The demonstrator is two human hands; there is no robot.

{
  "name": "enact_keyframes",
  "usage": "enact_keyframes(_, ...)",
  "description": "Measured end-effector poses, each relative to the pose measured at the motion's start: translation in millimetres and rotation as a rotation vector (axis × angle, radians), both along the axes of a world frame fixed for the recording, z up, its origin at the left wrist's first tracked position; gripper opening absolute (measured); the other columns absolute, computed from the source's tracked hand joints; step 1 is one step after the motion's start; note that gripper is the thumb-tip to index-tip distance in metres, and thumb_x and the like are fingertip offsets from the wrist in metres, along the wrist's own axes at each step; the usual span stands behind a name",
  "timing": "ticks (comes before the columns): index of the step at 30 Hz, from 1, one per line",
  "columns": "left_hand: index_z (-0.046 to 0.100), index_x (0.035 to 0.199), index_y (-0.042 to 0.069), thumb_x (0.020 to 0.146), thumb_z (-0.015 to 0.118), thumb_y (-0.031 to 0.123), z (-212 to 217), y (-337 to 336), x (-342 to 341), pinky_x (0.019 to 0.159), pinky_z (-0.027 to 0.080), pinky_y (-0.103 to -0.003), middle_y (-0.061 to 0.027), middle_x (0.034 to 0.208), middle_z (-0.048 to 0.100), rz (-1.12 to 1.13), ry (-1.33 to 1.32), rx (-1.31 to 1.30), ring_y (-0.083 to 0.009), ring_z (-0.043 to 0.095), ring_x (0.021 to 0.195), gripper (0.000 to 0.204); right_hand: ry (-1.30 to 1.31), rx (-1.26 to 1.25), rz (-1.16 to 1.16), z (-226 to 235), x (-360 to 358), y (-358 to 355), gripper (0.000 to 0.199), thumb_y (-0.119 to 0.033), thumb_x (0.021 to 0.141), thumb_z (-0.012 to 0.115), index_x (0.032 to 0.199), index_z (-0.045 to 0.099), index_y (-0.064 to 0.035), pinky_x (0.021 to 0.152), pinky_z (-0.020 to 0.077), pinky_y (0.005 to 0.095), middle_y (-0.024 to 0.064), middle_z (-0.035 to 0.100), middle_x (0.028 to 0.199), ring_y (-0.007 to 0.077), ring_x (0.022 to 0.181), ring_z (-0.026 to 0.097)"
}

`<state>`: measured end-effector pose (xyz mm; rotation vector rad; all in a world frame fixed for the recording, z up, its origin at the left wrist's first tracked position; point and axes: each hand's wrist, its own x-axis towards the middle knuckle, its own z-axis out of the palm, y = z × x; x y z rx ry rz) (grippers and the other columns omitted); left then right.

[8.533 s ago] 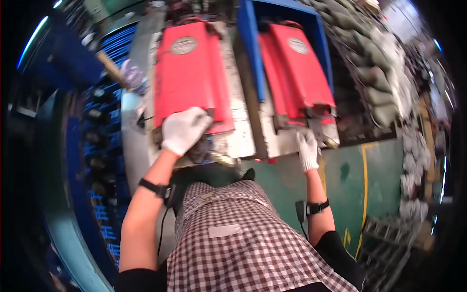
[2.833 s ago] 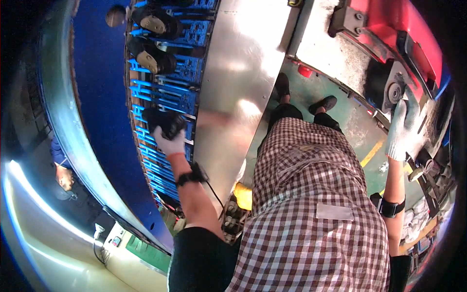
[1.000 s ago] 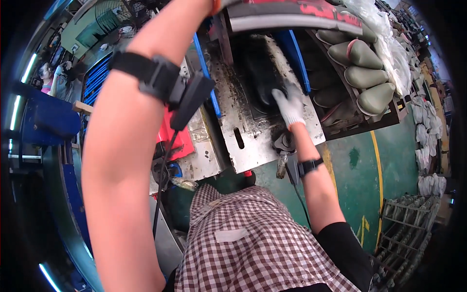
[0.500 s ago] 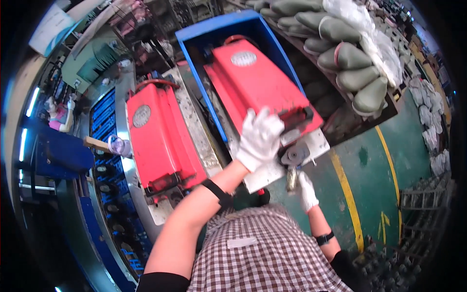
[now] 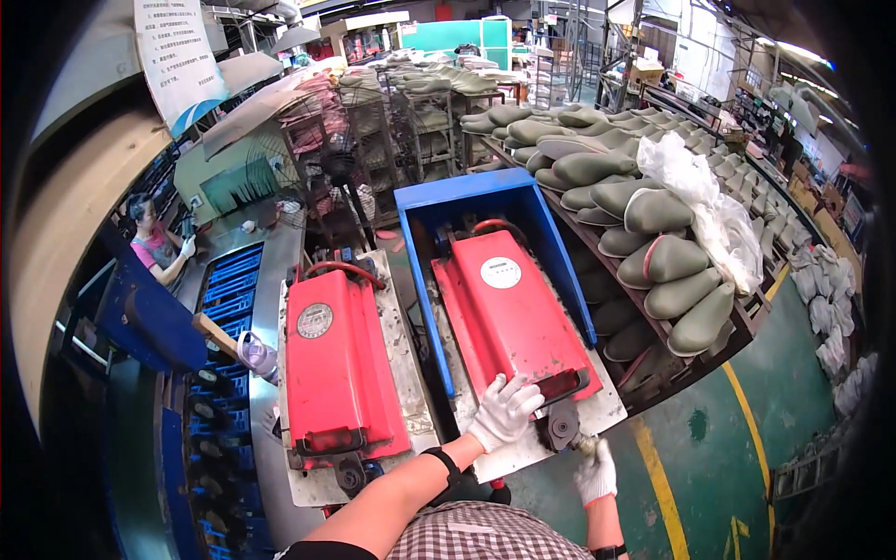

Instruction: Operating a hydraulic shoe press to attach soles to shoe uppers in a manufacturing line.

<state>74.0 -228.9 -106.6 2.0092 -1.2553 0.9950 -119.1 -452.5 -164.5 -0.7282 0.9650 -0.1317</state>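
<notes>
Before me are two red machine covers, a left one (image 5: 324, 369) and a right one (image 5: 511, 308), the latter partly inside a blue hood (image 5: 485, 191). My left hand (image 5: 505, 411), in a white glove, lies with fingers stretched on the near end of the right cover. Its fingertips are beside the left end of a black handle (image 5: 563, 384). Just below that handle sits a dark round clamp hub (image 5: 563, 427) with a short lever (image 5: 586, 444). My right hand (image 5: 595, 474), also gloved, has its fingers closed around the lever's outer end.
A rack of olive-green boots (image 5: 677, 261) with clear plastic (image 5: 700, 196) stands at the right. On the left runs a metal conveyor line (image 5: 229, 299) with blue bars, holding a pale lilac shoe (image 5: 256, 355). Another person (image 5: 157, 241) works farther along it. Yellow lines (image 5: 665, 476) mark the green floor.
My view has tilted up, so the machines sit lower in it. The left hand stays at the cover's near end, its fingers less spread. My right hand has closed around the lever's end.
</notes>
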Motion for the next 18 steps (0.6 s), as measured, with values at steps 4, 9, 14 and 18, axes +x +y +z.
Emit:
enact_keyframes(4, 0.053, 0.127, 0.017, 0.068, 0.071, 0.009, 8.4, 0.8, 0.3, 0.092, 0.049, -0.057, -0.0084, 0.128, 0.059, -0.02, 0.025, 0.042, -0.0358, 0.06, 0.123, 0.062, -0.206, -0.101, -0.112, 9.3, 35.5, -18.7, 0.022, -0.041, 0.107, 0.062, 0.118, 0.064, -0.0219, 0.045, 0.029, 0.0279, -0.0072, 0.049, 0.065, 0.0084, 0.049, 0.037)
enact_keyframes(9, 0.057, 0.128, 0.012, 0.068, 0.07, 0.005, 38.3, 13.3, -15.2, 0.093, 0.05, -0.059, -0.0112, 0.129, 0.062, -0.086, 0.171, 0.06, -0.039, 0.06, 0.123, 0.062, 0.075, -0.756, -0.075, 15.0, 27.0, -14.2, 0.027, -0.027, 0.102, 0.069, 0.123, 0.069, -0.0116, 0.069, 0.0506, 0.0382, 0.0038, 0.066, 0.087, 0.0198, 0.074, 0.062)
enact_keyframes(14, 0.066, 0.121, 0.005, 0.07, 0.07, 0.006, 66.9, 75.7, -40.9, 0.104, 0.052, -0.049, -0.0169, 0.126, 0.068, -0.116, 0.518, 0.136, -0.0413, 0.062, 0.124, 0.051, 0.184, -1.574, -0.026, 33.2, 29.0, -13.6, 0.032, -0.01, 0.085, 0.079, 0.116, 0.075, -0.0091, 0.099, 0.0516, 0.0449, 0.013, 0.07, 0.113, 0.033, 0.109, 0.066)
enact_keyframes(18, 0.073, 0.111, 0.005, 0.072, 0.07, 0.005, 75.1, 174.2, -60.7, 0.102, 0.055, -0.049, -0.0179, 0.116, 0.073, 0.196, 0.487, 0.001, -0.0374, 0.068, 0.112, 0.039, 0.031, -1.72, 0.029, 44.8, 58.9, 1.3, 0.025, -0.018, 0.083, 0.08, 0.107, 0.078, -0.0129, 0.099, 0.0516, 0.0464, 0.0114, 0.075, 0.107, 0.0341, 0.109, 0.069)
